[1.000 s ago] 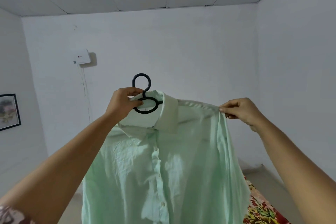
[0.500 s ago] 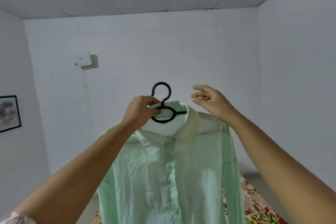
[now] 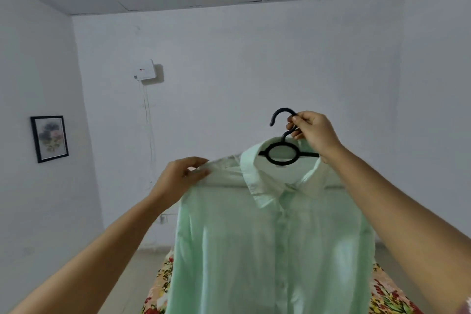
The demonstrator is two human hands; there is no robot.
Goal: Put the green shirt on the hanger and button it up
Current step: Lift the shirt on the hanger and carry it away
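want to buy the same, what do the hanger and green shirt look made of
Hanger: likely moulded plastic, matte black; thin, smooth, hook and ring in one piece. Green shirt: thin woven cloth, perhaps cotton or a blend, faint sheen; it hangs limp with soft creases.

Hem of green shirt (image 3: 254, 250) beyond bottom edge.

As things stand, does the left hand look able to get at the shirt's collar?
Probably yes: the left hand grips the green shirt at the shoulder, beside the collar, with nothing between them. The right hand holds the hanger hook higher up, clear of that path.
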